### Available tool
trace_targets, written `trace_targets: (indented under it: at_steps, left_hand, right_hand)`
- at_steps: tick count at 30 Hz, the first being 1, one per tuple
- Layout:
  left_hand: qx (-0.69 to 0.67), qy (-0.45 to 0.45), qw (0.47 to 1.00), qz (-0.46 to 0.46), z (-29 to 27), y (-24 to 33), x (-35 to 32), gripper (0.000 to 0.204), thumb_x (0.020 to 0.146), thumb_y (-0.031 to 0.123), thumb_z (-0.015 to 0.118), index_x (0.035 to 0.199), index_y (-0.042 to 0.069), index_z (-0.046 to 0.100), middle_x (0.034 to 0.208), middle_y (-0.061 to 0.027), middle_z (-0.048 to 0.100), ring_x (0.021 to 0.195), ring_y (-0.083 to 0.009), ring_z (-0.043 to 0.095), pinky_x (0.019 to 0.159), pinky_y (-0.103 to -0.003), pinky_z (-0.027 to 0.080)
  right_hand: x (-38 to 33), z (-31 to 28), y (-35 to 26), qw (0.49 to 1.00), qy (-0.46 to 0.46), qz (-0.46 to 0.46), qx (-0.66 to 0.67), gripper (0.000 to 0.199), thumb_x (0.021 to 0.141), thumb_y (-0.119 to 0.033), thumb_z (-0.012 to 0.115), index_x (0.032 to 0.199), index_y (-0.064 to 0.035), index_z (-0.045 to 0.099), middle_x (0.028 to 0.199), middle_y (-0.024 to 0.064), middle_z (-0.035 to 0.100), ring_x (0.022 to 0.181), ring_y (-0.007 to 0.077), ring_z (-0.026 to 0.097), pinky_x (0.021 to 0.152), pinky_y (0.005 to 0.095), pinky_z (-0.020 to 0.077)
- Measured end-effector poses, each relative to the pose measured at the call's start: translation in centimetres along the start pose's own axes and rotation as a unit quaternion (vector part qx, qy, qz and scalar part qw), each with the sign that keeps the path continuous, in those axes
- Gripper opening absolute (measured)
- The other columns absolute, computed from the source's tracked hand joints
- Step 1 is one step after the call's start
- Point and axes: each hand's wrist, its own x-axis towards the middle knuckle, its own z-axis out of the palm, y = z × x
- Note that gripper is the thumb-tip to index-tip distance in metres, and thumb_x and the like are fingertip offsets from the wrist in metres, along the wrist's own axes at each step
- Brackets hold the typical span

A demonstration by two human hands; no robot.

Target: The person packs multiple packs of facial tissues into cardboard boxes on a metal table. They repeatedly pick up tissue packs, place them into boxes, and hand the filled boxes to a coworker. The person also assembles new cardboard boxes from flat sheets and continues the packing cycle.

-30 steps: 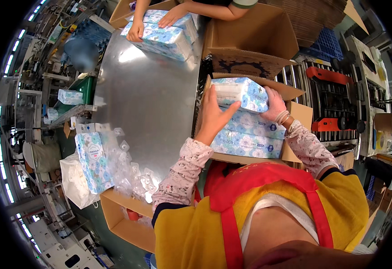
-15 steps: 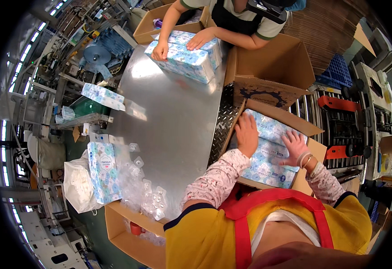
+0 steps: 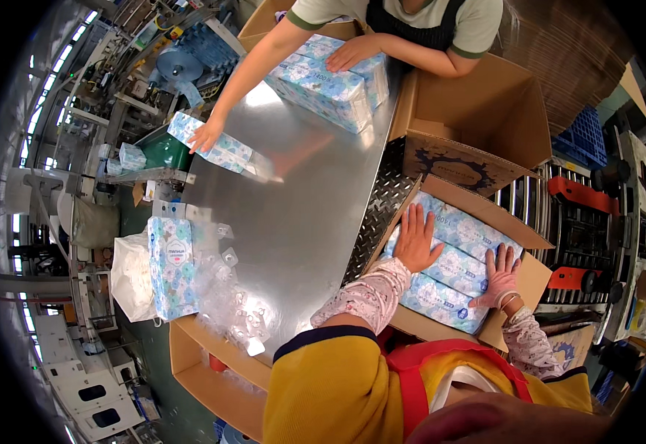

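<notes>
Pressing flat on blue-patterned tissue packs point(image 3: 452, 259) inside an open cardboard box point(image 3: 519, 277) at right: left hand point(image 3: 417, 240) and right hand point(image 3: 496, 277), fingers spread, palms down, gripping nothing. Spanning the centre, a shiny metal table point(image 3: 293, 192). Reaching across its far side, a co-worker's hand point(image 3: 206, 136) on a single pack point(image 3: 215, 144), another hand point(image 3: 352, 52) resting on a larger bundle point(image 3: 330, 78).

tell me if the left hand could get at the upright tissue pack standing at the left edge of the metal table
Probably yes. The left hand lies flat on the packs in the open box, holding nothing. Between it and the upright tissue pack there is only bare metal table and some loose clear plastic scraps.
</notes>
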Motion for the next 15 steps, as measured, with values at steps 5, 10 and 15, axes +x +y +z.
trace_targets:
  at_steps: [5, 10, 15]
  left_hand:
    - [0.028, -0.025, 0.999, -0.024, -0.6, 0.8, 1.2, 0.080, 0.087, 0.050, 0.049, 0.137, -0.011, 0.033, 0.142, -0.0399, 0.021, 0.135, -0.0528, 0.015, 0.111, -0.058, 0.008]
    - [-0.032, -0.093, 0.995, 0.011, -7.2, 1.3, 2.5, 0.070, 0.081, 0.037, 0.064, 0.135, 0.000, 0.042, 0.142, -0.0305, 0.033, 0.132, -0.0476, 0.028, 0.108, -0.056, 0.022]
    - [0.022, 0.116, 0.984, -0.134, -15.2, -1.1, -3.1, 0.074, 0.079, 0.038, 0.066, 0.133, -0.006, 0.040, 0.135, -0.0291, 0.040, 0.129, -0.0445, 0.033, 0.105, -0.052, 0.028]
  right_hand:
    - [-0.5, -1.3, 0.1, 0.999, 0.021, -0.016, 0.039, 0.140, 0.039, -0.062, 0.083, 0.149, -0.0094, 0.015, 0.153, 0.0272, 0.002, 0.142, 0.0443, -0.002, 0.110, 0.0614, 0.0046]
    - [0.4, 3.0, 4.7, 0.972, 0.211, 0.002, 0.103, 0.084, 0.066, -0.047, 0.072, 0.134, -0.0094, 0.041, 0.145, 0.0168, 0.034, 0.139, 0.0374, 0.021, 0.109, 0.0552, 0.0189]
    - [-5.5, 6.8, 12.9, 0.873, 0.219, 0.359, 0.247, 0.086, 0.067, -0.046, 0.072, 0.135, -0.0036, 0.038, 0.138, 0.0182, 0.041, 0.132, 0.0352, 0.035, 0.104, 0.0548, 0.0290]
